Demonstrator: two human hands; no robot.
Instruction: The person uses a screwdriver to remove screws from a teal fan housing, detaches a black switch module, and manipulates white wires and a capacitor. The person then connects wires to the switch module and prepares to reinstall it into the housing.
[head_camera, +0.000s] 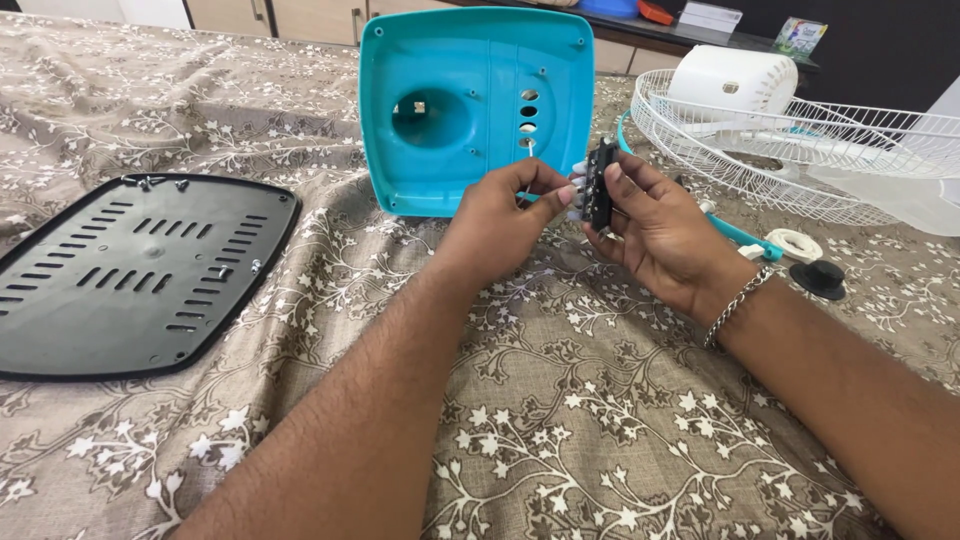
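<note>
Floral brown-and-cream cloth (560, 420) covers the whole work surface, and both forearms reach across it from the near edge toward the middle of the view. Where they meet, the left hand (505, 215) and the right hand (655, 225) close on a small black switch block (600, 185). The right hand cradles it from the right side, thumb in front and fingers behind, while the left hand pinches its left edge with thumb and fingertips pressed together; neither hand is spread. A chain bracelet (735, 305) hangs at the right wrist.

The block stands nearly upright, its long axis running roughly up and down, with small pale buttons facing the left hand. It sits between the two hands, touching both, and the right hand carries more of it.

Just beyond the block, a teal fan base shell (440, 70) leans up with its hollow inside toward the camera; a column of small holes (528, 112) lies directly behind and slightly left of the block.

To the left lies a black slotted bottom plate (130, 280). To the right rest a black knob (818, 278), a white ring (793, 243) and, farther back, a white wire fan guard (800, 150).
</note>
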